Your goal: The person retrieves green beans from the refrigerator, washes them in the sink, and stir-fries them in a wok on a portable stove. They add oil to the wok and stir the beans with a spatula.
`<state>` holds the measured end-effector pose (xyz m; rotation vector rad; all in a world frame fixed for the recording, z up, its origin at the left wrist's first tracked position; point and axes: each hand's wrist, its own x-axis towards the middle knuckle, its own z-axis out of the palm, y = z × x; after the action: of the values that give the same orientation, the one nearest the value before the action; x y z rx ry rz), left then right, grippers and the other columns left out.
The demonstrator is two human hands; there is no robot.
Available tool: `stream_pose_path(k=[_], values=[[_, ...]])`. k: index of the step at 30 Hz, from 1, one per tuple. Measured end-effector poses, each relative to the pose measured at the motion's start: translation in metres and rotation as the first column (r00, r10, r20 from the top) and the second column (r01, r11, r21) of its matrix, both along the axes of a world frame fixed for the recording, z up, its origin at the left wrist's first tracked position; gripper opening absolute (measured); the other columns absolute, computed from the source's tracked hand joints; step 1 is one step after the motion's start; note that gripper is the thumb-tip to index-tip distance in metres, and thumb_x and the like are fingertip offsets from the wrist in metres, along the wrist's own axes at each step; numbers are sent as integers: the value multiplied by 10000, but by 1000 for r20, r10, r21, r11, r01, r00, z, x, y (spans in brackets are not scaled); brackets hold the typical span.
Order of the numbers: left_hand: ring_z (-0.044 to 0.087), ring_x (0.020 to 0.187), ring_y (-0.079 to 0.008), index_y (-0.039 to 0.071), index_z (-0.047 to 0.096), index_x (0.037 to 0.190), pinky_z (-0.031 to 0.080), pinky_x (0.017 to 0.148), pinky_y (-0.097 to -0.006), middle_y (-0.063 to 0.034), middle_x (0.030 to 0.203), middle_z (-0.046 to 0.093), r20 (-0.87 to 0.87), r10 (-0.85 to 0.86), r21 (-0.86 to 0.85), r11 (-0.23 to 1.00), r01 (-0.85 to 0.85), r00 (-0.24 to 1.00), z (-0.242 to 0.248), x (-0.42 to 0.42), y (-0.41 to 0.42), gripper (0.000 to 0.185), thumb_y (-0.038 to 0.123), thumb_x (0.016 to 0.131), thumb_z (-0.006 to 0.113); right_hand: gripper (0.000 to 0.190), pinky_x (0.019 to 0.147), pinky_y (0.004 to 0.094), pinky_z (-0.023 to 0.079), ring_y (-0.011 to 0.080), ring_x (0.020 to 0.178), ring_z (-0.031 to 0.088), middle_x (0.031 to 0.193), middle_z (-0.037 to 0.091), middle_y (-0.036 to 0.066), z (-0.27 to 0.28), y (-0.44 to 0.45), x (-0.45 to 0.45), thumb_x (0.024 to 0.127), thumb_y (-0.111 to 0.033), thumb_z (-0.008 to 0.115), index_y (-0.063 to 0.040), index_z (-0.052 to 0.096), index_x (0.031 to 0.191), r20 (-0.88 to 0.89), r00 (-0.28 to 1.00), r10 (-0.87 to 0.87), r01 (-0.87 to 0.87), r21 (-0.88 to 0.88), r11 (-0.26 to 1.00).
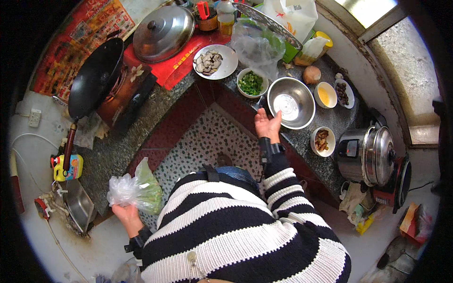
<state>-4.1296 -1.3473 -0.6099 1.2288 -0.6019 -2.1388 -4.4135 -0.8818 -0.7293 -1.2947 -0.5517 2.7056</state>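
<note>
In the head view, my left hand grips the gathered top of a clear plastic bag with pale green contents, held off the counter at the lower left. My right hand is by the near-left edge of a stainless steel bowl, its palm turned up and fingers apart. The thumb overlaps the bowl's rim; whether it touches is unclear. No food shows inside the bowl. Just beyond it stands a white bowl of chopped green onions. To its left, sliced mushrooms lie on a white plate.
A black wok sits on the left burner, its wooden handle towards me. Small bowls hold yellow contents, dark pieces and brown pieces. An onion, an electric cooker, a pan lid and a sink surround me.
</note>
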Motion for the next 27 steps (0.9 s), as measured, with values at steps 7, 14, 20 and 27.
stream_pose_path(k=[7, 14, 20, 27], values=[[530, 1230, -332, -12, 526, 1322, 386, 1097, -488, -164, 1319, 568, 84, -164, -404, 896, 184, 983, -3, 54, 9, 422, 225, 985, 432, 279, 776, 345, 458, 243, 808, 587, 994, 619, 139, 9, 46, 64, 955, -169, 499, 8, 513, 1170, 19, 944, 330, -327, 198, 924], [543, 1225, -327, -20, 539, 1311, 388, 1098, -488, -173, 1308, 585, -230, 176, -167, 962, -217, 957, 23, 61, -51, 452, 254, 974, 415, 327, 603, 291, 491, 162, 719, 599, 998, 615, 101, 87, -73, 118, 869, -206, 607, 21, 548, 1096, 230, 417, 879, -751, 632, 191], [549, 1225, -332, -29, 530, 1319, 421, 1067, -498, -188, 1314, 578, -304, 309, -243, 889, -387, 901, 60, 109, -96, 435, 185, 978, 363, 343, 557, 266, 506, 149, 628, 606, 919, 660, 90, 78, -269, 110, 922, -193, 540, 70, 575, 1139, 177, -326, 929, -710, 603, -364], [577, 1172, -314, -54, 538, 1283, 462, 1024, -461, -183, 1265, 600, -597, 28, -309, 914, -262, 802, 25, 181, -248, 400, 175, 982, 408, 322, 541, 310, 494, 181, 569, 617, 786, 679, 143, 3, -546, 165, 934, -225, 513, 64, 616, 1029, 195, -488, 851, -703, 491, -515]])
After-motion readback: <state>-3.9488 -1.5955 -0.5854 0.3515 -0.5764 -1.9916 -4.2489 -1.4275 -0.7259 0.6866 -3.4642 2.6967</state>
